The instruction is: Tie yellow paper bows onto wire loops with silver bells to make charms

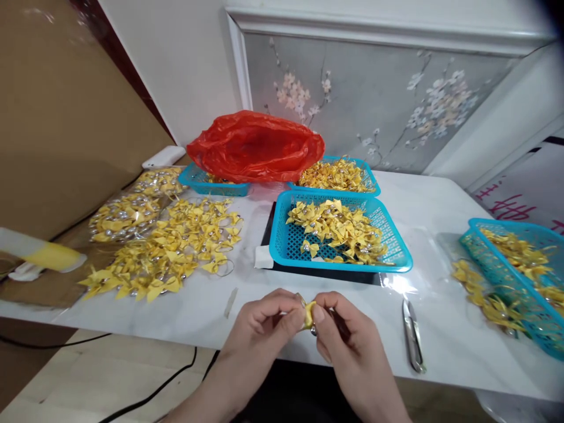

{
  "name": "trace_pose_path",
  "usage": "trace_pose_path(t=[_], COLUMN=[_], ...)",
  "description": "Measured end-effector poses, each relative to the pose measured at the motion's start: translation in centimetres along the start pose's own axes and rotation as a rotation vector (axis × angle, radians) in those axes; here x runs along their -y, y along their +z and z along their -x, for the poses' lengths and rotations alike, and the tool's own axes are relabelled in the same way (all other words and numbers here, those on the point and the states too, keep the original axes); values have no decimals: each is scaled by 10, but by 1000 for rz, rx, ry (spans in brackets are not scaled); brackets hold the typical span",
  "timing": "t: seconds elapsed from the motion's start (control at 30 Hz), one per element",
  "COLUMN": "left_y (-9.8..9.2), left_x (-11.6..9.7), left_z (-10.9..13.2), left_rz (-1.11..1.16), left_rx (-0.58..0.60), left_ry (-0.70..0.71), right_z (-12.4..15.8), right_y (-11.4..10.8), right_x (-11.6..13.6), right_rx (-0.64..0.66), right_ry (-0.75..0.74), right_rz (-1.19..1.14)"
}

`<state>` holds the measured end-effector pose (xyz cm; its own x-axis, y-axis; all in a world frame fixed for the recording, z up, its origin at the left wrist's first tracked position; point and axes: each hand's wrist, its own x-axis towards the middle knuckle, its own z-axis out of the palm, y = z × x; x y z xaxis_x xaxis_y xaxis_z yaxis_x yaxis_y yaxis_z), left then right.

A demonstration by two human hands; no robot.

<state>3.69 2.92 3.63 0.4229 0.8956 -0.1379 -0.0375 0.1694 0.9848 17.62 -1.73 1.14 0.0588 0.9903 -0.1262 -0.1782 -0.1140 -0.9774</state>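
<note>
Between my two hands, just above the table's front edge, is a small yellow fabric flower [309, 315] with a silvery bead showing below it. My left hand [268, 326] pinches it from the left with thumb and forefinger. From the other side my right hand [346, 332] grips the same flower, its other fingers curled under. Beyond the hands stands a blue basket [392, 235] with many such yellow flowers inside. A spread pile of yellow flowers [171, 247] with beads and thin loops lies to the left.
Thread snips [413, 335] lie on the white table [445, 352] to the right. Another blue basket [506, 294] stands at the far right, loose flowers beside it. Behind are a red plastic bag [255, 147], more blue baskets and bagged flowers [126, 217]. A cardboard box [66, 117] borders the left.
</note>
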Motion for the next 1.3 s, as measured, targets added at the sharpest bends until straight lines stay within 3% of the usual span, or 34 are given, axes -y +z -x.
trace_pose_path(t=[0.1, 0.23, 0.4, 0.57, 0.73, 0.87, 1.13, 1.3], left_y=[1, 3, -1, 3, 5, 2, 9, 8], left_x=[2, 7, 4, -6, 0, 4, -5, -7], left_z=[0, 1, 1, -3, -6, -5, 3, 5], left_rz=[184, 248, 75, 110, 443, 501, 423, 388], left_rx=[49, 64, -6, 45, -48, -82, 1, 21], left_ry=[-131, -241, -183, -175, -359, -367, -268, -284], right_z=[-2, -1, 0, -5, 0, 9, 11, 12], right_y=[-3, -6, -9, -10, -22, -24, -5, -3], right_x=[1, 4, 9, 11, 10, 11, 21, 22], right_rx=[64, 36, -77, -10, -120, -56, -64, -16], right_ry=[99, 95, -142, -305, -124, 71, -51, 95], right_rz=[-118, -80, 288, 445, 262, 87, 118, -35])
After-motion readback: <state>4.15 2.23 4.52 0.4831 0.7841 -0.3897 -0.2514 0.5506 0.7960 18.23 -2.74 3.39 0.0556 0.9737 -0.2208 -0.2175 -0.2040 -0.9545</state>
